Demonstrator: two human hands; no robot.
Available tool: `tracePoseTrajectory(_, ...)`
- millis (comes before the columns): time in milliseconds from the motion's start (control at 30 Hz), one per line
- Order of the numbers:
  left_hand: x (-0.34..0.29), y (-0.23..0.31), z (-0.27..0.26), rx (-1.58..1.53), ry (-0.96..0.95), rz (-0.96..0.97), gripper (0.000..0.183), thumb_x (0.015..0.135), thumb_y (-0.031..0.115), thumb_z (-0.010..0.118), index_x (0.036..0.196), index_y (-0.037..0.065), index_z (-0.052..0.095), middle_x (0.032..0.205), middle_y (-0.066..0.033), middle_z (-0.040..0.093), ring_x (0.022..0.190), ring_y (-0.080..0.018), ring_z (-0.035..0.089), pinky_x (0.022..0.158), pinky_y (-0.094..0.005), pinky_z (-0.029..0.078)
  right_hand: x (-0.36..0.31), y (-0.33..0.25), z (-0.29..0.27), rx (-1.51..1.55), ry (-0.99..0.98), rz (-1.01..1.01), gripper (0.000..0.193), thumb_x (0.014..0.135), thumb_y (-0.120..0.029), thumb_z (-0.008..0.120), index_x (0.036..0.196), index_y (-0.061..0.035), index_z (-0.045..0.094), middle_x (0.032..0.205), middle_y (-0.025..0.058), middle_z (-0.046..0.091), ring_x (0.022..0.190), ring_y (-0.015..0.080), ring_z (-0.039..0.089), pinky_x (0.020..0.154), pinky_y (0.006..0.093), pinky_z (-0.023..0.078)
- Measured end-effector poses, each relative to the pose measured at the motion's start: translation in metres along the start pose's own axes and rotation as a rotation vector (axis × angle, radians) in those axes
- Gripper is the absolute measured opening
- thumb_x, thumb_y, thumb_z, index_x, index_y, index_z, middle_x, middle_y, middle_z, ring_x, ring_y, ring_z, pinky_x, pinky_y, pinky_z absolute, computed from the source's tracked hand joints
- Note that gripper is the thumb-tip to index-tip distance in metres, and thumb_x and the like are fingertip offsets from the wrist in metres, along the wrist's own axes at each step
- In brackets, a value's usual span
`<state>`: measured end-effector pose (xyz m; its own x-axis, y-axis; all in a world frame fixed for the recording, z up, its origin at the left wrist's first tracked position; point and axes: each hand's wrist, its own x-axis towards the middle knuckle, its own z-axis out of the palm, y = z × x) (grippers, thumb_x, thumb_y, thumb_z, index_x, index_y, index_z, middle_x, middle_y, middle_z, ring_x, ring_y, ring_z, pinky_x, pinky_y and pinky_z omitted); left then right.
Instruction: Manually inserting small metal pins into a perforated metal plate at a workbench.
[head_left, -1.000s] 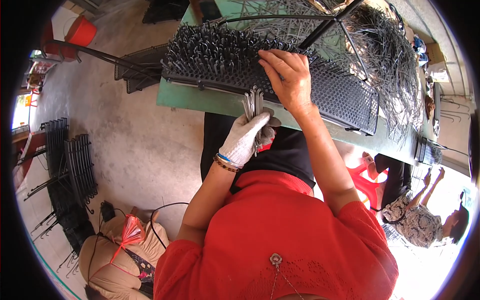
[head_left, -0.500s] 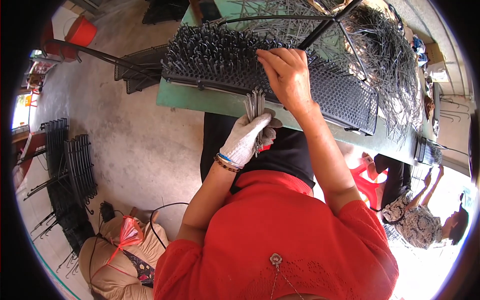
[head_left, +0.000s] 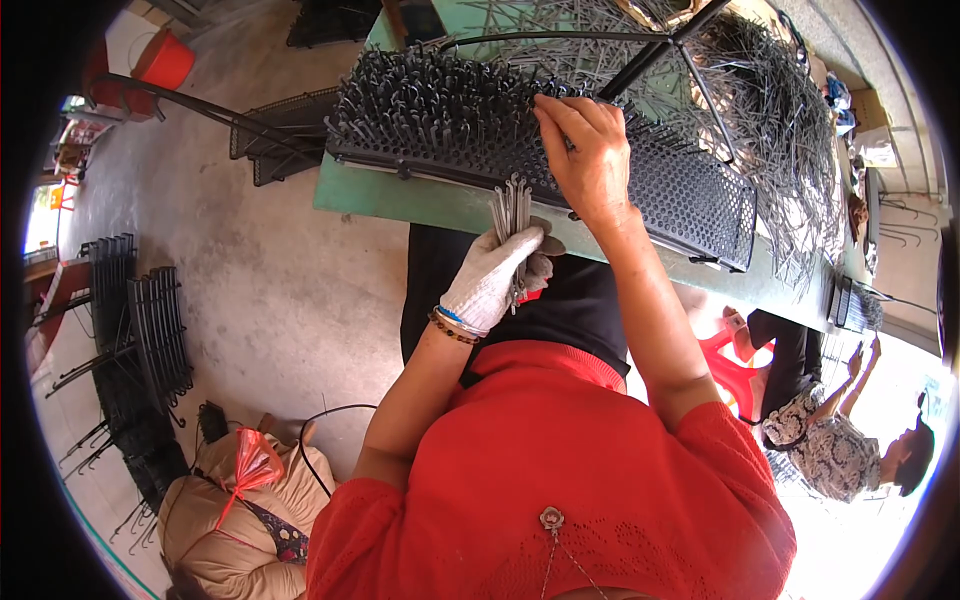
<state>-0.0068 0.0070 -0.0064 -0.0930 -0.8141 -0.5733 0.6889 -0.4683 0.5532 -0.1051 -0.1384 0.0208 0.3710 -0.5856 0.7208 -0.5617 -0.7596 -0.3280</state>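
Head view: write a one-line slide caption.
Gloved left hand holds thin grey rods, bare right hand over a perforated black panel.

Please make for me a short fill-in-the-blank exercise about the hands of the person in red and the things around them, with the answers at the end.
1. The left hand is covered by a white ____.
2. The bundle of metal rods is held by the ____ hand.
3. The perforated rack near the right hand has the colour ____.
4. The table beneath this rack has the colour ____.

Missing words: glove; left; black; green.
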Motion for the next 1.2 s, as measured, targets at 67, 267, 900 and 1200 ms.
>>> tracePoseTrajectory(67, -0.001, 0.0, 0.0, -0.016, -0.017, 0.006, 0.019, 0.096, 0.018, 0.058, 0.101, 0.001, 0.065, 0.086, -0.01, 0.072, 0.062, -0.0097, 0.064, 0.054, -0.0226, 0.052, -0.001, 0.0, -0.001, 0.013, -0.021, -0.02, 0.016, 0.08, -0.006, 0.073, 0.096, -0.0073, 0.073, 0.086, 0.0048, 0.067, 0.078, 0.0236, 0.061, 0.075, 0.0353, 0.046)
tracePoseTrajectory(267, 0.001, -0.002, -0.003, -0.014, -0.022, 0.002, 0.019, 0.096, 0.019, 0.059, 0.102, 0.002, 0.063, 0.087, -0.0101, 0.072, 0.062, -0.0099, 0.064, 0.053, -0.0226, 0.051, -0.006, -0.006, -0.005, 0.019, -0.097, -0.017, 0.018, 0.081, -0.008, 0.072, 0.098, -0.0074, 0.072, 0.09, 0.005, 0.067, 0.08, 0.0231, 0.061, 0.075, 0.0354, 0.045)
tracePoseTrajectory(900, 0.0, -0.002, -0.003, -0.078, -0.049, 0.002, 0.02, 0.097, 0.017, 0.057, 0.11, 0.002, 0.059, 0.091, -0.0125, 0.071, 0.063, -0.0103, 0.064, 0.052, -0.0227, 0.052, -0.004, -0.006, -0.001, 0.022, -0.087, -0.049, 0.014, 0.079, -0.009, 0.074, 0.093, -0.0087, 0.073, 0.089, 0.0038, 0.066, 0.079, 0.0228, 0.061, 0.073, 0.0346, 0.045)
tracePoseTrajectory(1200, -0.003, 0.002, -0.003, -0.064, -0.071, 0.05, 0.022, 0.099, 0.02, 0.054, 0.11, 0.001, 0.059, 0.093, -0.0118, 0.071, 0.065, -0.0107, 0.065, 0.056, -0.0229, 0.053, -0.001, -0.016, -0.016, 0.246, -0.079, 0.145, 0.014, 0.082, -0.01, 0.073, 0.095, -0.0043, 0.073, 0.089, 0.0066, 0.067, 0.076, 0.0211, 0.064, 0.067, 0.0308, 0.049)
